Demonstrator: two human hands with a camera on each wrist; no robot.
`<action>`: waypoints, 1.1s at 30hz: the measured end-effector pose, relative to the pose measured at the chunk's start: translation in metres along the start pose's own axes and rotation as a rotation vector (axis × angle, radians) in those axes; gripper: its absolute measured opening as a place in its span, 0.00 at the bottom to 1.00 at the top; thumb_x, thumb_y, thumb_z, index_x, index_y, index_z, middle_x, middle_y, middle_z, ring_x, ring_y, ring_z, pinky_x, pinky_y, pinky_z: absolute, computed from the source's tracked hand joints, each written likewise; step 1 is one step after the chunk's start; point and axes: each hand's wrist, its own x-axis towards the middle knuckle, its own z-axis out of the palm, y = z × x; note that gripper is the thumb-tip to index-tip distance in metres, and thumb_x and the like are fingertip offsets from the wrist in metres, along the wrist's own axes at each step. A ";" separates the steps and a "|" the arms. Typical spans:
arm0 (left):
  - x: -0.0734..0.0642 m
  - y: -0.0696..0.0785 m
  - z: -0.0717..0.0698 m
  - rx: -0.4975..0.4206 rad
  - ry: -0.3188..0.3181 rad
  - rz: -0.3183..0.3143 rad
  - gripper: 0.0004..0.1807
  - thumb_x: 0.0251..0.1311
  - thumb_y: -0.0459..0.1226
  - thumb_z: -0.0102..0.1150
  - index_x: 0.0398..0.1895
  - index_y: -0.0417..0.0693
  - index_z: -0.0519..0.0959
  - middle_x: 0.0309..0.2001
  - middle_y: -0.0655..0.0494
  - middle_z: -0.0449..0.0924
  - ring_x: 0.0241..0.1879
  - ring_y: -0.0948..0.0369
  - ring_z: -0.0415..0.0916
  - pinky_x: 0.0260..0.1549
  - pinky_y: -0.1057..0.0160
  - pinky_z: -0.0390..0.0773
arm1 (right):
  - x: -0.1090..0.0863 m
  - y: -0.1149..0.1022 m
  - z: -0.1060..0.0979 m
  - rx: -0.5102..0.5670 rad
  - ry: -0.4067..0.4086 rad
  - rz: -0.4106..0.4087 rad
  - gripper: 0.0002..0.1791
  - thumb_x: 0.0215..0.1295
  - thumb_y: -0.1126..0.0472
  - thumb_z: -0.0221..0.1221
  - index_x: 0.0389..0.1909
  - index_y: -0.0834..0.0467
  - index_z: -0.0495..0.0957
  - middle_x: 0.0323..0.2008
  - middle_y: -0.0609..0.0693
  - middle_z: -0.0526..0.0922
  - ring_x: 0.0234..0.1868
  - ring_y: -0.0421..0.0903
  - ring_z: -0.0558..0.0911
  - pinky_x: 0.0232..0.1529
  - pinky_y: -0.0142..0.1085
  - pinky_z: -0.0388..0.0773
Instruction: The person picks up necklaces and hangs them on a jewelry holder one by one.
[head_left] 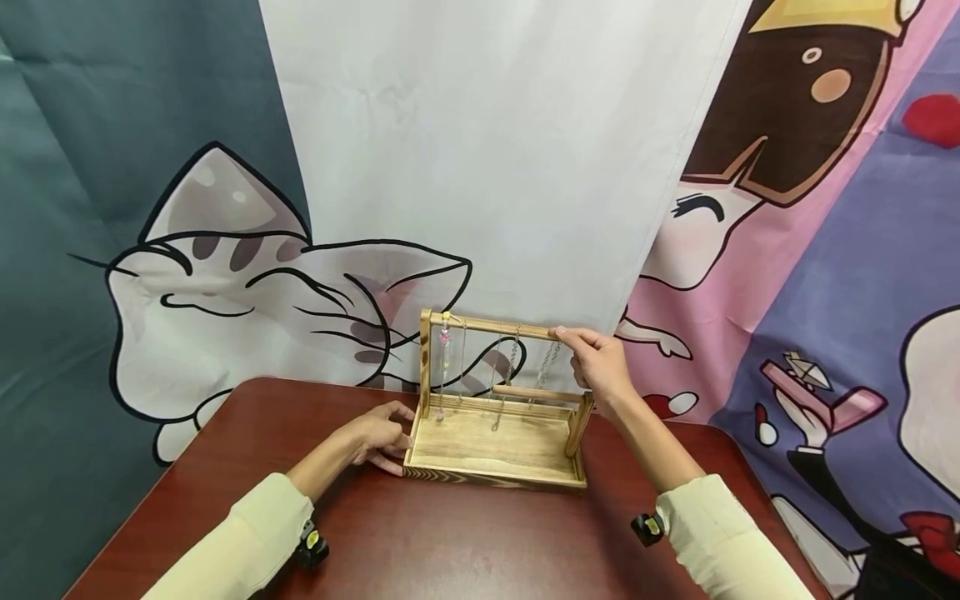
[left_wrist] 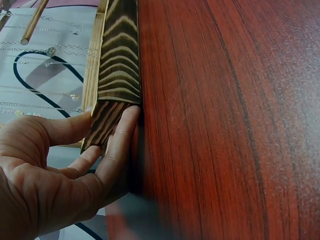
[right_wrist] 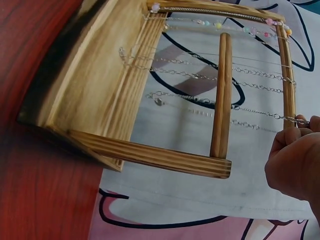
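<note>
A wooden jewelry stand (head_left: 487,454) with a shallow tray base sits on the table. A tall left post carries its upper bar (head_left: 495,326); a shorter right post (head_left: 581,425) carries a lower bar (head_left: 540,392). Several chain necklaces (right_wrist: 195,75) hang from the upper bar, and a beaded strand (head_left: 445,337) hangs near its left end. My left hand (head_left: 378,433) grips the tray's left end, thumb at the rim and fingers along the dark-grained side (left_wrist: 119,65). With thumb and fingers, my right hand (head_left: 600,362) pinches the upper bar's right end, touching a chain there.
The reddish-brown table (head_left: 480,542) extends around the stand. Close behind it hangs a cloth backdrop (head_left: 480,167) printed with cartoon figures. A small black device (head_left: 311,546) is on the left wrist, another (head_left: 648,527) on the right.
</note>
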 end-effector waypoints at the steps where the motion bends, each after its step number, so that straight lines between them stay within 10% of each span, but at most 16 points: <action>1: 0.000 0.001 0.000 0.000 -0.002 0.001 0.32 0.70 0.21 0.60 0.75 0.37 0.65 0.45 0.35 0.86 0.38 0.52 0.91 0.36 0.47 0.98 | -0.001 0.000 0.000 0.003 -0.002 0.003 0.12 0.83 0.54 0.67 0.54 0.54 0.95 0.41 0.37 0.93 0.13 0.33 0.60 0.16 0.25 0.56; 7: -0.003 0.004 0.000 -0.004 -0.004 0.003 0.32 0.70 0.21 0.60 0.76 0.37 0.65 0.47 0.34 0.86 0.40 0.52 0.91 0.37 0.46 0.98 | -0.008 0.003 0.002 -0.022 -0.038 0.025 0.14 0.84 0.54 0.66 0.57 0.58 0.93 0.42 0.34 0.92 0.14 0.33 0.61 0.16 0.26 0.57; 18: -0.007 0.001 0.003 -0.018 -0.010 -0.005 0.33 0.70 0.21 0.60 0.77 0.36 0.64 0.48 0.35 0.86 0.42 0.51 0.91 0.38 0.46 0.99 | -0.019 0.014 -0.001 -0.078 0.001 0.057 0.23 0.80 0.51 0.70 0.64 0.64 0.88 0.14 0.37 0.64 0.16 0.34 0.59 0.19 0.27 0.55; 33: -0.012 -0.001 -0.003 -0.072 -0.077 0.014 0.33 0.74 0.24 0.61 0.78 0.32 0.62 0.55 0.32 0.85 0.51 0.49 0.89 0.44 0.47 0.99 | -0.047 0.030 -0.029 -0.111 0.039 0.078 0.28 0.81 0.54 0.69 0.73 0.65 0.82 0.17 0.37 0.64 0.19 0.35 0.61 0.20 0.27 0.61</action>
